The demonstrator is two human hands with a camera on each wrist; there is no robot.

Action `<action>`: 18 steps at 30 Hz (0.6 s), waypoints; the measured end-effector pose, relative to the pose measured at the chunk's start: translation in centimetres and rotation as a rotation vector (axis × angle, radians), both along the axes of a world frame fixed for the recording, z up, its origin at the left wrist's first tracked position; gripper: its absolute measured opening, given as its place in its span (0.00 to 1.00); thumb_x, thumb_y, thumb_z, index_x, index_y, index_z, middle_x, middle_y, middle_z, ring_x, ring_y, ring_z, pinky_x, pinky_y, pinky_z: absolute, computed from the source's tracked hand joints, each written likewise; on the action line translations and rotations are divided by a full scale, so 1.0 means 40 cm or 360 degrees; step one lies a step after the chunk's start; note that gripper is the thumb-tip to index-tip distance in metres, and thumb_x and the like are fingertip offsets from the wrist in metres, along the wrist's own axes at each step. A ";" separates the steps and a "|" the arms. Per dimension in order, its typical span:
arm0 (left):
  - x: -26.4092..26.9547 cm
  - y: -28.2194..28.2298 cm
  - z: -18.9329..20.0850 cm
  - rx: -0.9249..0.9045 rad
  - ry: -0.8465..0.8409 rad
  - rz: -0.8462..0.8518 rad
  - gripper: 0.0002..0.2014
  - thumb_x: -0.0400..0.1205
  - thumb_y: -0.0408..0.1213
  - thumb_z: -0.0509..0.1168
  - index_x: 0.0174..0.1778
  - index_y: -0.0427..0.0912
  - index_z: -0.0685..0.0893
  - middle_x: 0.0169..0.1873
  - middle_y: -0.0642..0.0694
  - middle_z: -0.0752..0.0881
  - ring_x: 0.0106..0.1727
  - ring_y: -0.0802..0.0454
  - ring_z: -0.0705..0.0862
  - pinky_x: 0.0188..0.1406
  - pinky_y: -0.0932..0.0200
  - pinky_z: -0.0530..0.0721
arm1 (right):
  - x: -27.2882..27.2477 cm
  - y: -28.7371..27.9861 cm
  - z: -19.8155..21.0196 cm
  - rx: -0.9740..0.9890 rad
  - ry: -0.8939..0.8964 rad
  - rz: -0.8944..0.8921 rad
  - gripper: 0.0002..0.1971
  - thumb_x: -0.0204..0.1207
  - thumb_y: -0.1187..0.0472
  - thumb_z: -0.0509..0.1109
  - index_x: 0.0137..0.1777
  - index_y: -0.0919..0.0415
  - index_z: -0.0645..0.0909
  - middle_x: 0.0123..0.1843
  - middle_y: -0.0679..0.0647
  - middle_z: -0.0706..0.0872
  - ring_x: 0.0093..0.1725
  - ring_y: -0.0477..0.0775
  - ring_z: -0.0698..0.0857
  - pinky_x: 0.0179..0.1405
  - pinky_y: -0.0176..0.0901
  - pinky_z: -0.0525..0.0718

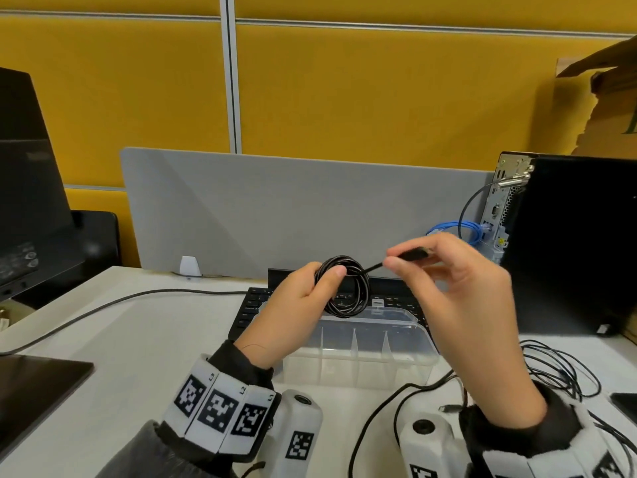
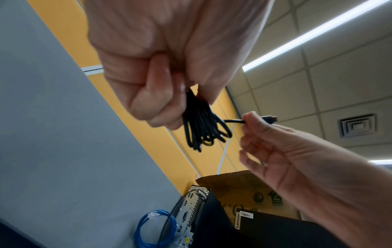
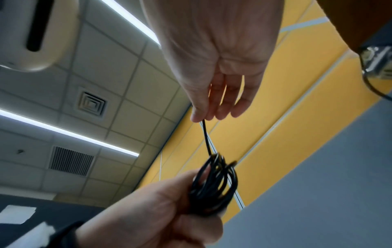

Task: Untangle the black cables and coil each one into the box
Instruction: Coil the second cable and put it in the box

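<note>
My left hand (image 1: 303, 298) grips a small black cable coil (image 1: 358, 288) of several loops, thumb across its left side, above the clear plastic box (image 1: 424, 357). The coil (image 2: 201, 127) hangs from the left fingers in the left wrist view, and it (image 3: 214, 184) shows in the right wrist view too. My right hand (image 1: 448, 270) pinches the cable's free end at the black plug (image 1: 417, 253), just right of the coil. A short straight stretch of cable (image 3: 206, 139) runs from the right fingertips to the coil. More loose black cables (image 1: 565, 377) lie tangled on the desk at the right.
The clear box has divider walls and sits in front of a black keyboard (image 1: 251, 305). A black computer tower (image 1: 572, 243) with a blue network cable (image 1: 458, 229) stands at the right. A monitor (image 1: 27, 188) is at the left, a grey desk screen (image 1: 293, 208) behind.
</note>
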State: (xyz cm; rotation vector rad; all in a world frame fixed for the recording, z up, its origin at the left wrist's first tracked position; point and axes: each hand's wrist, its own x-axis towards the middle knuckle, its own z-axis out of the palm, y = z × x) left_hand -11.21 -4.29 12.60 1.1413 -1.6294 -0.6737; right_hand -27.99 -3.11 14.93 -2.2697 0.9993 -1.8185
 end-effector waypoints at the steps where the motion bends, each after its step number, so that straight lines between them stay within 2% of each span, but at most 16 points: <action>1: 0.004 -0.002 -0.001 -0.0021 -0.0006 0.0023 0.15 0.84 0.46 0.55 0.33 0.45 0.72 0.17 0.58 0.68 0.17 0.63 0.69 0.18 0.72 0.66 | -0.003 0.006 0.006 -0.0055 0.0001 -0.0027 0.04 0.72 0.62 0.74 0.42 0.52 0.84 0.41 0.39 0.85 0.43 0.40 0.85 0.43 0.23 0.80; 3: 0.010 -0.004 -0.001 -0.0094 -0.0010 0.0098 0.15 0.84 0.46 0.55 0.33 0.47 0.73 0.20 0.58 0.69 0.19 0.64 0.69 0.20 0.72 0.66 | -0.008 0.009 0.010 -0.0060 0.0055 -0.0048 0.03 0.73 0.62 0.73 0.42 0.53 0.82 0.40 0.40 0.84 0.43 0.41 0.84 0.42 0.25 0.80; 6: 0.019 -0.005 0.001 -0.0202 -0.0020 0.0212 0.14 0.85 0.46 0.54 0.39 0.42 0.77 0.28 0.54 0.75 0.27 0.64 0.73 0.27 0.70 0.71 | -0.015 -0.001 -0.003 0.0158 0.0419 -0.0127 0.04 0.75 0.62 0.72 0.41 0.54 0.80 0.38 0.41 0.82 0.43 0.42 0.81 0.43 0.32 0.80; 8: 0.021 -0.003 0.005 -0.0260 -0.0022 0.0224 0.14 0.85 0.45 0.54 0.40 0.41 0.77 0.31 0.52 0.77 0.31 0.64 0.74 0.32 0.70 0.73 | -0.012 -0.003 -0.017 0.0263 0.0675 -0.0185 0.04 0.78 0.62 0.68 0.47 0.52 0.80 0.41 0.41 0.83 0.45 0.41 0.81 0.45 0.37 0.81; 10: 0.015 0.004 0.009 -0.0325 -0.0030 0.0215 0.14 0.85 0.45 0.54 0.37 0.42 0.75 0.29 0.54 0.75 0.29 0.63 0.72 0.32 0.71 0.72 | 0.000 -0.002 -0.026 0.0286 0.0793 -0.0185 0.10 0.80 0.65 0.62 0.57 0.52 0.78 0.48 0.43 0.83 0.52 0.43 0.81 0.53 0.45 0.81; 13: 0.002 0.011 0.009 -0.0385 -0.0031 0.0167 0.15 0.85 0.44 0.54 0.33 0.44 0.73 0.24 0.58 0.74 0.27 0.62 0.70 0.32 0.70 0.71 | 0.024 0.004 -0.031 0.0349 0.0859 -0.0256 0.14 0.83 0.63 0.54 0.64 0.50 0.71 0.56 0.43 0.79 0.57 0.45 0.78 0.58 0.46 0.75; 14: 0.000 0.010 0.008 -0.0391 -0.0021 0.0144 0.15 0.85 0.44 0.54 0.33 0.44 0.73 0.24 0.58 0.74 0.28 0.62 0.71 0.33 0.70 0.71 | 0.027 0.004 -0.033 0.0324 0.0887 -0.0315 0.12 0.84 0.60 0.52 0.64 0.49 0.70 0.55 0.43 0.78 0.55 0.46 0.77 0.56 0.46 0.74; 16: -0.001 0.007 0.008 -0.0379 -0.0009 0.0094 0.15 0.85 0.44 0.55 0.33 0.45 0.73 0.26 0.57 0.75 0.30 0.62 0.73 0.35 0.69 0.73 | 0.029 0.007 -0.033 0.0180 0.0903 -0.0384 0.10 0.85 0.52 0.52 0.56 0.48 0.74 0.45 0.42 0.79 0.42 0.45 0.78 0.44 0.44 0.74; 18: 0.002 0.004 0.006 -0.0348 -0.0026 0.0067 0.13 0.85 0.44 0.55 0.34 0.47 0.74 0.26 0.57 0.75 0.30 0.63 0.74 0.36 0.68 0.74 | 0.025 0.012 -0.025 0.0143 0.0829 -0.0343 0.13 0.83 0.47 0.55 0.46 0.49 0.78 0.32 0.41 0.78 0.31 0.45 0.78 0.32 0.35 0.72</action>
